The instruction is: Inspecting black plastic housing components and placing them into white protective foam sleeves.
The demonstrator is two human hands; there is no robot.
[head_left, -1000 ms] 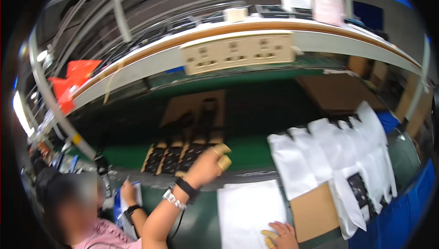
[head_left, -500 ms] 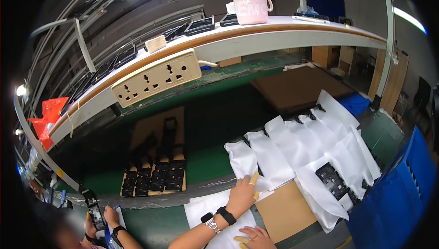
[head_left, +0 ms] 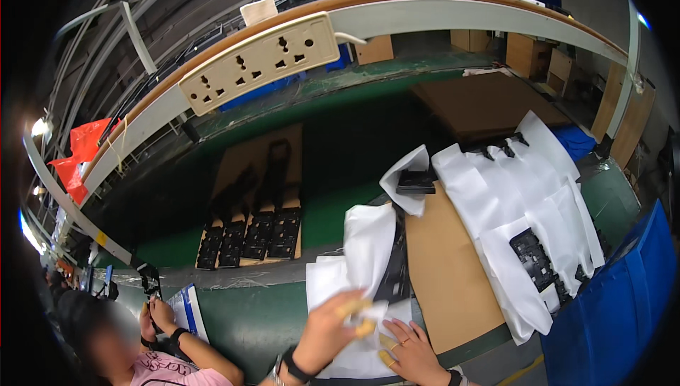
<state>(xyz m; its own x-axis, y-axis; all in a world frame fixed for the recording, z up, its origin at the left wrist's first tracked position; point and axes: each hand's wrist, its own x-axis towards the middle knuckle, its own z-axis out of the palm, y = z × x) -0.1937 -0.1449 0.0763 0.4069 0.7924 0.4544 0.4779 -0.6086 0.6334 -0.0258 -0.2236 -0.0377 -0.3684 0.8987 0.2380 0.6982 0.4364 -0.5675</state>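
Note:
A dark black plastic part (head_left: 394, 276) lies partly under a white wrapping sheet (head_left: 370, 234), at the left edge of a brown cardboard sheet (head_left: 453, 273). My left hand (head_left: 329, 333), with yellow finger cots, is closed on the sheet's near edge by thumb and fingers. Beside it on the right, my right hand (head_left: 414, 354) rests over the near end of the white sheets with its fingers stretched out. More white sheets (head_left: 322, 290) lie flat under and left of my left hand.
Several white-wrapped black parts (head_left: 524, 205) lie at right, by a blue bin (head_left: 609, 294). Another black part (head_left: 416, 182) pokes from its wrap. Black parts (head_left: 248, 236) sit on cardboard at left. A co-worker (head_left: 166, 343) works at lower left. A shelf with a power strip (head_left: 258, 64) spans above.
My left hand has come back toward me from the wrapped row. A partly covered black part now lies left of the cardboard, more of which shows. The view has shifted.

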